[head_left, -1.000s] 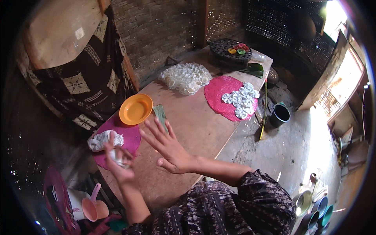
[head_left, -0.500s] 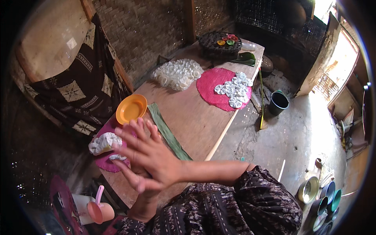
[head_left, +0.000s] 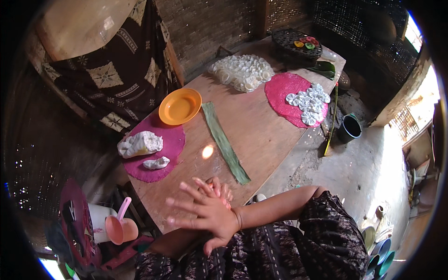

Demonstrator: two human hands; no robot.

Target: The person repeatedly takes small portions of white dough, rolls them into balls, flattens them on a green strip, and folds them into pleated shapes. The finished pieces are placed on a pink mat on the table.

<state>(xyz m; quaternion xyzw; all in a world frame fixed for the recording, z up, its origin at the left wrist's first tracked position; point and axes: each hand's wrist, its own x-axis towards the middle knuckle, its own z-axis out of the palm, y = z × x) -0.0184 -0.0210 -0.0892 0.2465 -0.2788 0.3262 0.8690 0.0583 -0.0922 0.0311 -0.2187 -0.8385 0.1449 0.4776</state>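
My right hand (head_left: 212,217) lies across my left hand (head_left: 218,187) above the table's near edge. Its fingers are stretched and spread, slightly blurred. Only some bent fingers of the left show behind it; its palm is hidden, and whether anything is between the palms cannot be seen. Left of them, a purple round mat (head_left: 173,148) bears a large white dough-like roll (head_left: 140,143) and a smaller white lump (head_left: 156,163). An orange plate (head_left: 180,107) sits at the mat's far edge. A long green leaf strip (head_left: 225,142) runs along the table beyond my hands.
On the table (head_left: 242,114) lie a heap of white rosettes (head_left: 242,73) and a pink round mat (head_left: 280,100) with pleated white discs (head_left: 308,103). A dark woven basket (head_left: 287,46) stands behind. A black bucket (head_left: 349,128) is on the floor; a pink dipper (head_left: 115,228) is lower left.
My crossed hands have come nearer my body, and the right hand's fingers have spread wider. The view has shifted, uncovering the purple mat and the white pieces on it.
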